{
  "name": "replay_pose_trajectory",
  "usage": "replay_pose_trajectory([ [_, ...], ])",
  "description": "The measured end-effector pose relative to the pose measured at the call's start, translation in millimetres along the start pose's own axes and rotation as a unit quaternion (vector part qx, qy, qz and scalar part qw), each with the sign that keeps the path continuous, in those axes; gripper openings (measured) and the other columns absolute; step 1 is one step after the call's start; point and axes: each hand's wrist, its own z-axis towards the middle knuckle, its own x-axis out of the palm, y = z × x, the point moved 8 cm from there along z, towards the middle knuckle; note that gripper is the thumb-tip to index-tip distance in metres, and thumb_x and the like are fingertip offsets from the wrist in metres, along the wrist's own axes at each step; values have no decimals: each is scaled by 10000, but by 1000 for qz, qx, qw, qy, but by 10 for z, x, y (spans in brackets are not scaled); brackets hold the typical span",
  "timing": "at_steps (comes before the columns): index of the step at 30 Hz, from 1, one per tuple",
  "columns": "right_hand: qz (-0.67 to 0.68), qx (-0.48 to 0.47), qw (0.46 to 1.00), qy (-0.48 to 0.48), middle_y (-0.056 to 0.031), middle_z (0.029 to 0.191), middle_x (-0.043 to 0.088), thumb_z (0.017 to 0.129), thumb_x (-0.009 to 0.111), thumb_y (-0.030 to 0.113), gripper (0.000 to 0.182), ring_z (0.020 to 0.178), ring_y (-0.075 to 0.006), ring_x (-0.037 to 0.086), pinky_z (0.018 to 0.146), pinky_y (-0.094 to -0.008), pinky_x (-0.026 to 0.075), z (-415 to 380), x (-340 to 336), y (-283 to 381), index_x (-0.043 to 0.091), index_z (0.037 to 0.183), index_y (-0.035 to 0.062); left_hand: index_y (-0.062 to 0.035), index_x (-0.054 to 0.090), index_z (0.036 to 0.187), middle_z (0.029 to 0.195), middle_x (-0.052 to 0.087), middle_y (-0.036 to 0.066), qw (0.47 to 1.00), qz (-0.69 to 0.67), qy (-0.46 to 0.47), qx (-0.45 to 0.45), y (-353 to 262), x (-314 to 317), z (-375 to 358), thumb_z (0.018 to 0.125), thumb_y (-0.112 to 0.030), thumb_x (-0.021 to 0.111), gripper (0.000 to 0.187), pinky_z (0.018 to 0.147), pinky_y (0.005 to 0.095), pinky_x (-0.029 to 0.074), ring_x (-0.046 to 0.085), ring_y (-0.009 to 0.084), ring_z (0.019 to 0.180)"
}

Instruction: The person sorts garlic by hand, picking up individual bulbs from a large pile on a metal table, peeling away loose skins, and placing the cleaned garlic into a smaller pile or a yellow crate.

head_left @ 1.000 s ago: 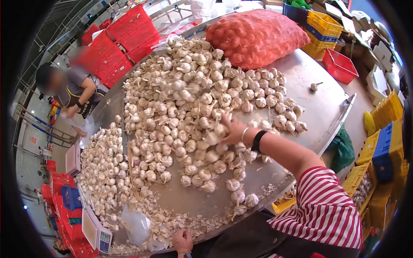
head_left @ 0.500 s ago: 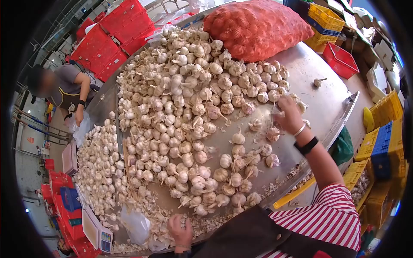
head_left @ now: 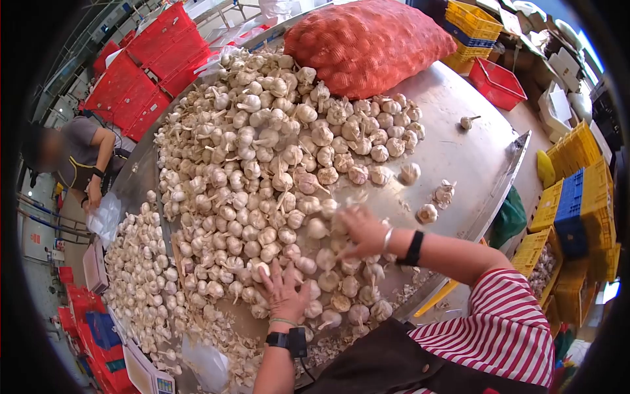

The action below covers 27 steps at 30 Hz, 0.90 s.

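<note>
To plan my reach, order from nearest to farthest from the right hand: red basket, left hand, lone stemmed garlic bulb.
From the right hand:
1. Left hand, left side, over garlic pile.
2. Lone stemmed garlic bulb, ahead right on table.
3. Red basket, beyond table, right.

produce packing workshop: stacked red crates [head_left: 134, 88], yellow crates [head_left: 472, 23], scale [head_left: 147, 371], mesh sack [head_left: 367, 46] on metal table [head_left: 453, 125].

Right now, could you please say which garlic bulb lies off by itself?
The rightmost bulb on the table, its stem pointing right, bare metal around it.
</note>
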Motion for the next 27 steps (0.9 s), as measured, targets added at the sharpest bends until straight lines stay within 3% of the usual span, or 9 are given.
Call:
replay_pose_trajectory([
  [4, -42, -93, 989, 104, -276, 1554, 105, 773, 625, 677, 1084, 1385, -548, 153, 1148, -583, 160, 51, 364, 1076, 76, 1538, 139, -128, 467, 1385, 1556, 229, 128, 994, -15, 17, -109, 461, -184, -90, 796, -474, 649, 707, 1108, 662, 25, 32, 450, 1442],
  [6, 80, -160, 964, 195, -271, 1540, 170, 818, 644, 577, 1005, 1384, -488, 243, 1152, -505, 236, -17, 332, 1282, 99, 1535, 131, -121, 461, 1389, 1567, 221, 100, 990, -8, 33, -134, 706, -213, -173, 801, -522, 628, 731, 1110, 652, 39, 38, 427, 1449],
  [8, 135, -196, 967, 90, -219, 1132, 648, 841, 656, 380, 632, 1002, -362, 639, 918, -431, 495, 208, -160, 1101, 454, 1401, 167, -118, 457, 1392, 1566, 223, 106, 989, -6, 42, -142, 829, -238, -216, 823, -542, 601, 724, 1108, 653, 46, 58, 412, 1452],
  [9, 189, -124, 974, -27, -196, 962, 689, 849, 640, 302, 408, 905, -348, 667, 825, -434, 527, 296, -591, 850, 597, 1217, 128, -118, 457, 1392, 1566, 223, 106, 989, -6, 40, -142, 867, -216, -217, 823, -542, 601, 724, 1108, 653, 46, 58, 412, 1452],
  [12, 62, -30, 904, -422, -184, 852, 669, 803, 582, 126, 183, 781, -382, 638, 694, -480, 516, 629, -1548, -338, 634, 972, 77, -112, 470, 1383, 1561, 232, 116, 990, 11, 16, -137, 902, -167, -205, 847, -571, 554, 711, 1108, 653, 39, 71, 401, 1453],
  [17, -7, 140, 907, -397, -273, 1081, 609, 792, 566, 99, 423, 1103, -410, 548, 945, -453, 444, 999, -2049, -1697, 516, 1202, 7, -105, 526, 1337, 1541, 272, 138, 990, 37, -28, -131, 902, -146, -160, 855, -619, 499, 705, 1110, 652, 29, 95, 415, 1446],
  [22, -100, 179, 920, -333, -285, 1181, 582, 757, 577, 116, 479, 1189, -421, 490, 1006, -429, 412, 1090, -1963, -1554, 489, 1217, 13, -99, 534, 1321, 1526, 293, 146, 991, 39, -56, -114, 876, -163, -168, 844, -593, 531, 687, 1112, 649, 29, 108, 427, 1441],
  [24, -27, 232, 949, -212, -270, 1233, 569, 733, 601, 148, 529, 1170, -427, 512, 995, -434, 427, 1047, -1870, -1416, 488, 1234, 18, -96, 544, 1307, 1516, 307, 150, 991, 19, -52, -125, 841, -214, -149, 828, -548, 575, 659, 1114, 646, 28, 112, 432, 1438],
  [27, -15, 151, 965, -215, -241, 1229, 568, 701, 626, 83, 556, 1118, -425, 558, 947, -437, 474, 1236, -1547, -1504, 495, 1237, 14, -119, 565, 1298, 1491, 346, 163, 990, 14, -70, -120, 882, -180, -155, 773, -488, 669, 650, 1110, 661, 29, 181, 462, 1405],
])
